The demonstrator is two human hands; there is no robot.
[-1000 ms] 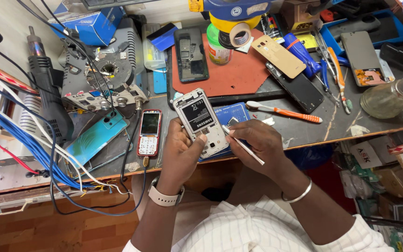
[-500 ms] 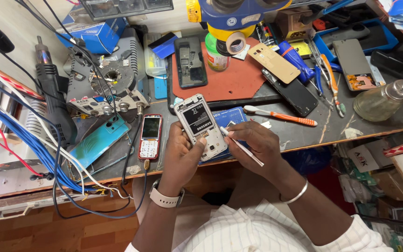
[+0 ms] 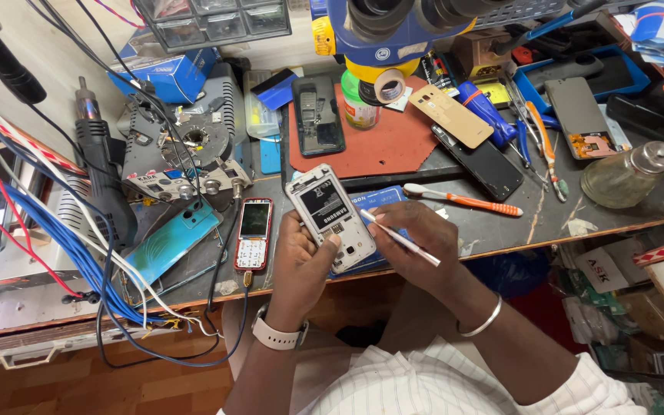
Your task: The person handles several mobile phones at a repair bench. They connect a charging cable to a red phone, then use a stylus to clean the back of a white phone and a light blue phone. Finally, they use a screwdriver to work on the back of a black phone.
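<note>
Phone [image 3: 330,217], white, back cover off and inner frame showing, just left of centre frame, tilted with its top toward the upper left, above the front edge of the cluttered workbench [image 3: 547,219]. Gripped along its lower left side by the left hand [image 3: 301,257], fingers curled around the edge and thumb pressed on the open back; white watch [image 3: 277,336] on that wrist. Pinched between thumb and fingers of the right hand [image 3: 416,242]: thin white-and-metal tool [image 3: 400,239], slanted, tip touching the phone's right edge near the middle; silver bangle [image 3: 479,323] on that wrist. Just left of the left hand, flat on the bench, small red keypad phone [image 3: 253,233] with a cable at its lower end, and beside that a teal phone back cover [image 3: 170,242]. Right of the held phone, near the right hand, orange-and-white toothbrush [image 3: 463,201] lying across the bench. Upper centre, red mat [image 3: 382,142] carrying a dark opened phone [image 3: 318,115], with a gold back cover [image 3: 451,115] and a black phone [image 3: 487,164] at its right edge. Far right, glass bottle [image 3: 625,178] on its side. Left of frame, tangle of blue, white and black wires [image 3: 86,253] and a black hot-air handle [image 3: 97,165].
</note>
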